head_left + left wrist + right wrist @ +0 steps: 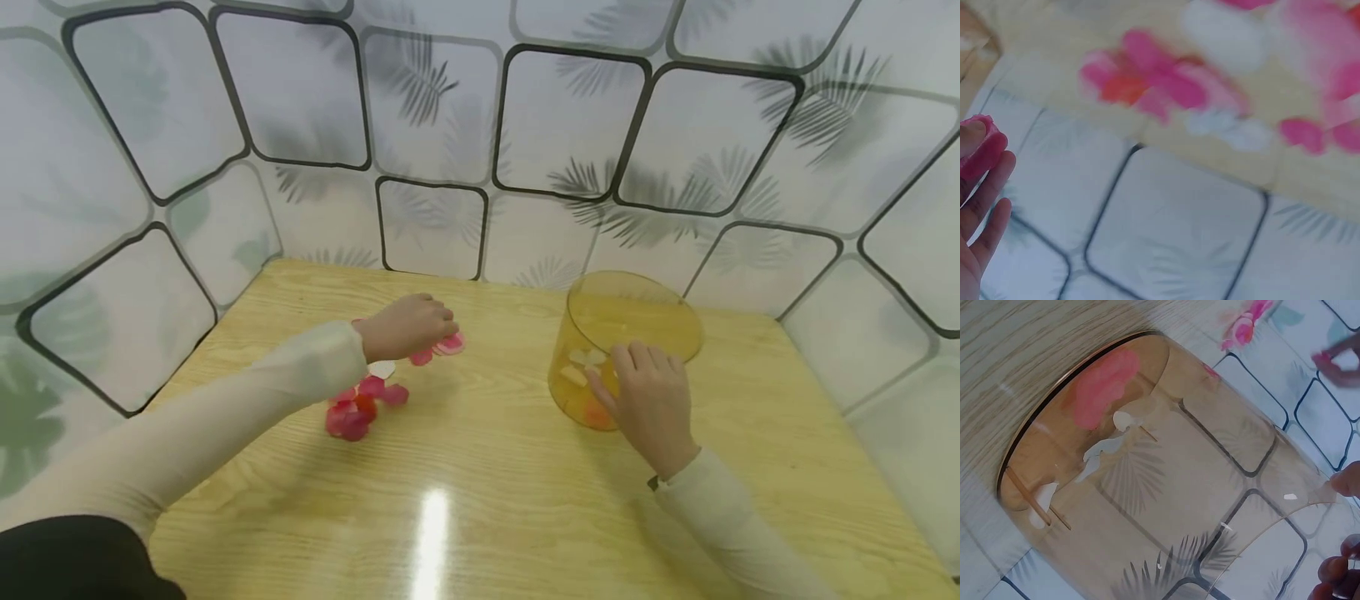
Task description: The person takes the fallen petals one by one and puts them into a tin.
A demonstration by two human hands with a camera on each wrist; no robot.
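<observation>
My left hand (408, 327) pinches a pink petal (988, 150) between thumb and fingers, above the table. Loose petals lie beneath and beside it: a pink and red pile (352, 412), a white petal (382, 369) and more pink ones. My right hand (651, 408) holds the near rim of a clear amber cylindrical container (562, 350), thumb on the outside and fingers over the edge. The container stands upright on the table. Inside at its bottom are white petals (1102, 449), a pink patch of petals (1107, 390) and thin brown sticks (1029, 497).
The light wood table (495, 475) ends at a patterned wall covering (435, 108) along the back and sides. A bright glare streak marks the front of the tabletop. Wood surface lies between the petals and the container.
</observation>
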